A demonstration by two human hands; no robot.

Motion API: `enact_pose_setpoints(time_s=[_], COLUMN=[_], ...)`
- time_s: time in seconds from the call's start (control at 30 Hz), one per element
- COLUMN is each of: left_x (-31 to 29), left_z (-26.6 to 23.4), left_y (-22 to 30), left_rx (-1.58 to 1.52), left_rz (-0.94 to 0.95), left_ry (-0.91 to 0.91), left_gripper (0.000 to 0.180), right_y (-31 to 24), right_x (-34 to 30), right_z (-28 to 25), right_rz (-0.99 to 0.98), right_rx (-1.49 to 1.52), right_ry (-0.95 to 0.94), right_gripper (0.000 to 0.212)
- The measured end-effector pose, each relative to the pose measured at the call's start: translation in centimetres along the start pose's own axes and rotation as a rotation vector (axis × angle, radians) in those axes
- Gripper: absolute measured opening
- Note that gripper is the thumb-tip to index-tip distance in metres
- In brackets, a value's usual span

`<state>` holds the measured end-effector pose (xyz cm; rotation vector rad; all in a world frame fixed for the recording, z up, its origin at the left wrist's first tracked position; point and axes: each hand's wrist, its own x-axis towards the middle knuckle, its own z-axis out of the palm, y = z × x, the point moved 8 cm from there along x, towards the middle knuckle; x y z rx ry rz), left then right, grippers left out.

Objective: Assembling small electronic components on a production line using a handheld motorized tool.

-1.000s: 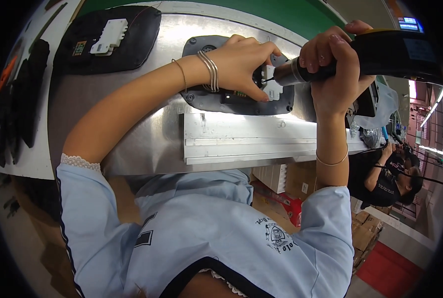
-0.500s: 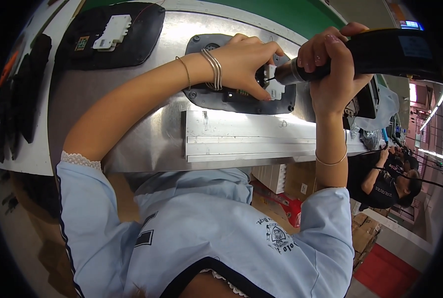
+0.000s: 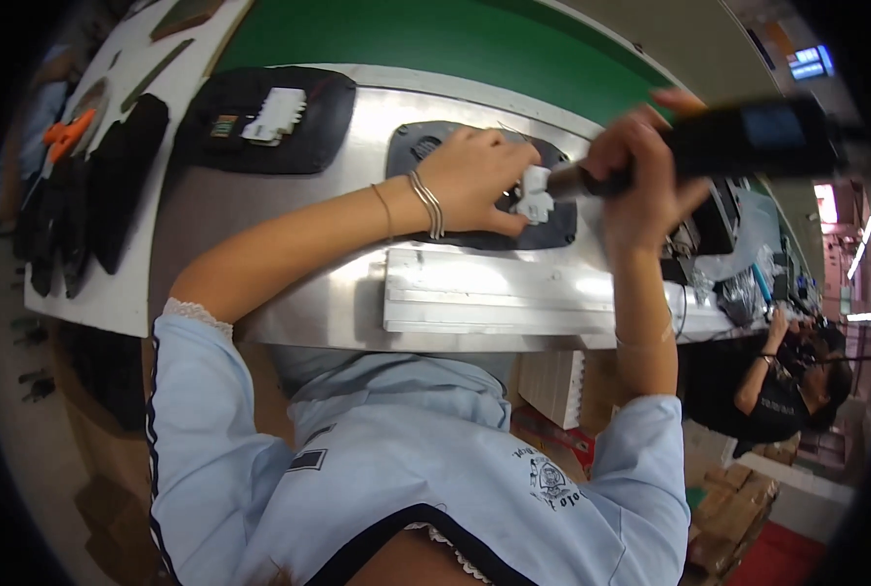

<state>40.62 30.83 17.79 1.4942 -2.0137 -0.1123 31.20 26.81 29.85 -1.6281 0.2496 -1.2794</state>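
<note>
On the metal worktop lies a rounded black panel [image 3: 557, 232], partly covered by my left hand [image 3: 472, 181]. That hand's thumb and fingers pinch a white plastic part [image 3: 536, 203] at the panel's right side. My right hand [image 3: 638, 176], blurred, is wrapped round a black electric screwdriver [image 3: 748, 145]. The tool lies nearly level, its metal nose pointing left at the white part; whether its tip touches is hidden. Farther left, a second black panel [image 3: 328, 132] carries a similar white part [image 3: 277, 117] and a small circuit board [image 3: 224, 126].
A long white metal bar [image 3: 494, 298] lies along the worktop's near edge. At the far left are orange-handled scissors [image 3: 67, 135] and black pieces [image 3: 130, 181]. Behind runs a green surface [image 3: 435, 54]. Bags and cables lie at right, near another person [image 3: 787, 396].
The whole view has shifted, so the bench appears lower and farther right. The screwdriver's nose still meets the white part's area, and both hands keep their holds.
</note>
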Motion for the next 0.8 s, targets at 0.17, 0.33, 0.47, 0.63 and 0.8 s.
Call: enact_pose_setpoints(time_s=[0.17, 0.33, 0.47, 0.63, 0.8], left_x=[3.8, 9.9, 6.2, -9.0, -15.5], left_z=[0.2, -2.7, -7.5, -16.2, -17.1], left_y=[-1.4, -9.6, -9.6, -11.2, -14.4], left_rx=[0.159, 0.338, 0.249, 0.517, 0.603], left_rz=[0.246, -0.036, 0.067, 0.047, -0.106], left_ry=[-0.002, 0.091, 0.034, -0.196, -0.355], left_gripper=[0.069, 0.073, 0.059, 0.050, 0.066], right_y=[-3.5, -3.5, -5.0, -5.8, -4.7], right_x=[-2.0, -2.9, -3.9, -4.3, -4.6], right_z=[-2.7, -3.1, -6.6, -11.2, -12.8], right_rz=[-0.121, -0.114, -0.130, -0.149, -0.070], right_rx=[0.107, 0.065, 0.016, -0.005, 0.019], right_ry=[-0.048, -0.057, -0.017, 0.023, 0.090], right_gripper=[0.028, 0.027, 0.030, 0.032, 0.033])
